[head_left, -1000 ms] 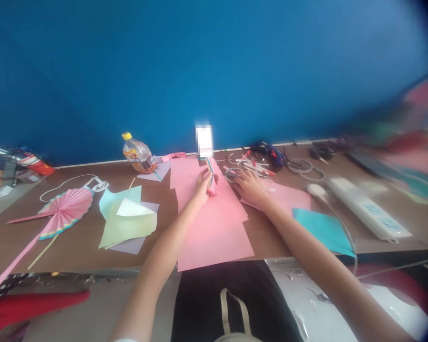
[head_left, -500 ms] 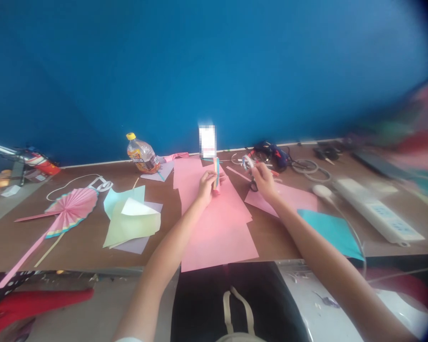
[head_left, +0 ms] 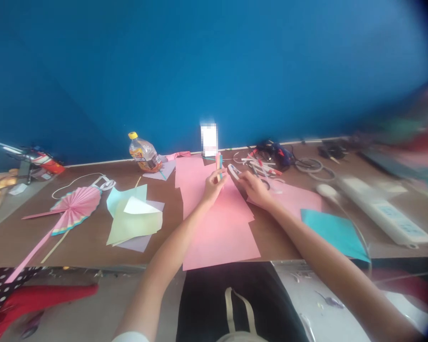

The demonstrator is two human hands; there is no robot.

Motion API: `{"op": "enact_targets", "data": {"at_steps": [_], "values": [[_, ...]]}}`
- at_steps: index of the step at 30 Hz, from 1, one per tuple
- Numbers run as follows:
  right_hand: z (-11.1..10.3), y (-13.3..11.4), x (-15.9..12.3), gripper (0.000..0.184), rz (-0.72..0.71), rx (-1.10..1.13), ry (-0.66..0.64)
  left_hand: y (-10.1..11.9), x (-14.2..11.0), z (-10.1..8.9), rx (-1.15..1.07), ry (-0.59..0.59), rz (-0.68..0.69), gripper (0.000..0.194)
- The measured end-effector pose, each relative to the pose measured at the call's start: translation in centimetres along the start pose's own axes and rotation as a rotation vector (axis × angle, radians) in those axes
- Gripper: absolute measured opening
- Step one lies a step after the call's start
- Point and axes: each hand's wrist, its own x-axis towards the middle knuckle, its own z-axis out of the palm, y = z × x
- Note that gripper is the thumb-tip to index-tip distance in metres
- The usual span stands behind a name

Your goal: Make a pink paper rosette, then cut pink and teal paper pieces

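Holding folded paper [head_left: 219,165] (unopened) ctr. frame was L hand [head_left: 213,186]; R hand [head_left: 255,186] gripped white roll [head_left: 232,171]; mid-left fan [head_left: 77,206] looked done.

One head-worn camera looks from close by, forward and down across the table [head_left: 89,243] to the blue wall [head_left: 214,66]

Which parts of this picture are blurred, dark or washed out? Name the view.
Head view: the pile, far right, smears badly; head view: the top right corner goes black; head view: the panel by the wall is bright and pixelated; head view: the folded paper in the left hand is too soft to count folds.
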Motion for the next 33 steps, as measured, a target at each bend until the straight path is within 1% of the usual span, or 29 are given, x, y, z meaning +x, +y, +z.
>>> {"op": "enact_targets", "data": {"at_steps": [4,8,11,16,27,33], "values": [[0.5,0.5,0.1,0.022,-0.152,-0.21,-0.067,-0.1,0.1,0.1,0.05,0.047,0.075,0.049],[0.8,0.9,0.3,0.024,-0.289,-0.439,-0.067,-0.4,0.4,0.0,0.112,0.069,0.13,0.049],[0.8,0.7,0.3,0.025,-0.345,-0.544,-0.068,-0.6,0.5,-0.2,0.138,0.077,0.129,0.051],[0.7,0.4,0.1,0.027,-0.331,-0.642,-0.029,-0.8,0.5,-0.1,0.186,0.059,0.142,0.05],[0.7,0.5,0.2,0.028,-0.316,-0.672,-0.021,-0.9,0.1,0.1,0.35,0.109,0.313,0.037],[0.6,0.6,0.2,0.028,-0.34,-0.703,-0.015,-1.2,0.2,0.0,0.391,0.136,0.305,0.026]]}}
